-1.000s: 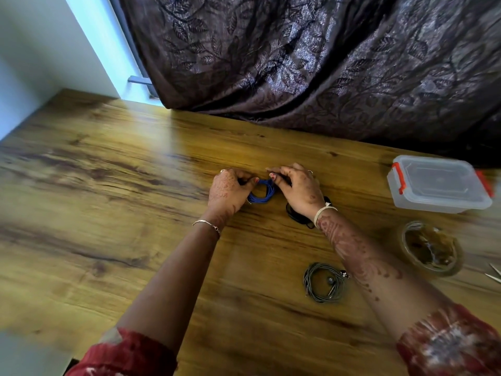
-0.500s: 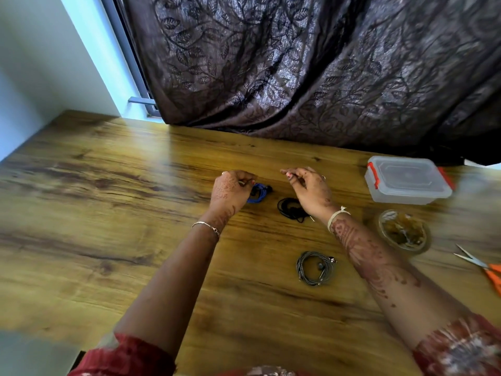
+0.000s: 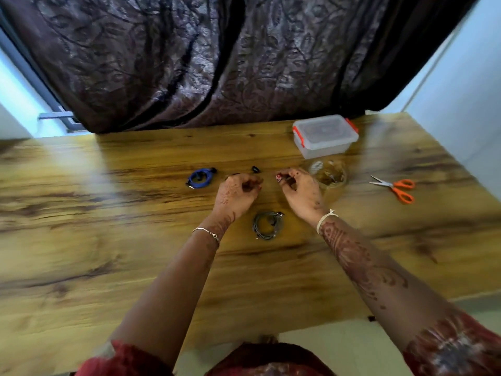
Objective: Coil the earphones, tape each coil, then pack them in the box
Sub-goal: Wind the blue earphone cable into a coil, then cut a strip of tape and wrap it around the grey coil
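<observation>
A blue earphone coil lies on the wooden table, just left of my left hand. That hand curls over the black earphones, most of which are hidden under its fingers. My right hand is close by on the right, its fingertips pinching a thin dark bit that looks like the black cable; blur hides the detail. A grey coil lies between my wrists, touched by neither hand. The clear box with orange clips stands shut at the back right.
A clear tape roll lies just beyond my right hand. Orange-handled scissors lie further right. A dark curtain hangs along the table's far edge. The near table edge runs below my forearms.
My left hand let go of the blue coil, which now lies on the table, and moved right onto the black earphones. My right hand shifted toward the tape roll. The view swung right.
</observation>
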